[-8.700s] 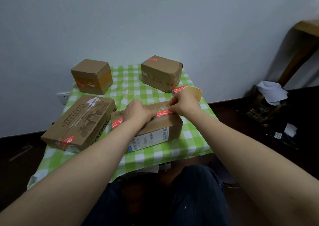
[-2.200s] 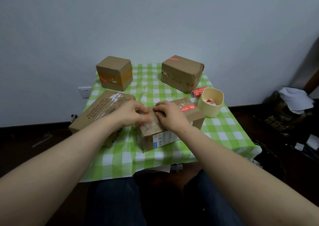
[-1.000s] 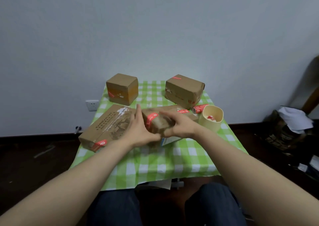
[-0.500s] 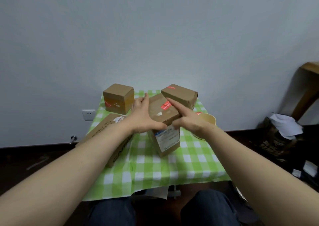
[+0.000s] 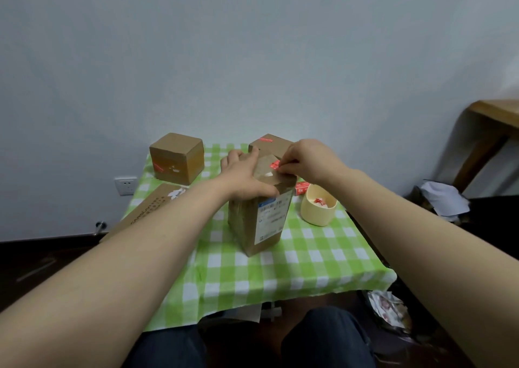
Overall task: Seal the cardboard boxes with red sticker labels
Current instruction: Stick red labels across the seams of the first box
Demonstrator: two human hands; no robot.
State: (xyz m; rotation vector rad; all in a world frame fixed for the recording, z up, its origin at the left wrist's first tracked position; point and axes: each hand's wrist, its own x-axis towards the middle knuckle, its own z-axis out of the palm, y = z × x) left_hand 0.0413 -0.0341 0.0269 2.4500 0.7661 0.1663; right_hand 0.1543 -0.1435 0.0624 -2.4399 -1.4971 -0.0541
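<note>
So there's a cardboard box (image 5: 259,213) standing on end around the middle of the table (image 5: 309,266), white shipping label facing the front edge. The left hand (image 5: 244,176) is spread flat over the box's top face, thumb hooked down the front, basically clamping it upright. The right hand (image 5: 306,161) is curled with thumb and forefinger pinched on a red sticker (image 5: 275,165) sitting at the top's far right edge; can't tell if it's fully stuck down.

Another box with a red label (image 5: 270,144) sits right behind it near the back edge, a cube-shaped box (image 5: 177,158) is at the back left corner, and a flat box (image 5: 146,213) lies along the left edge, mostly hidden by the forearm. A cream cup (image 5: 318,209) stands just right of the upright box, with a red sticker roll (image 5: 302,189) beside it.
</note>
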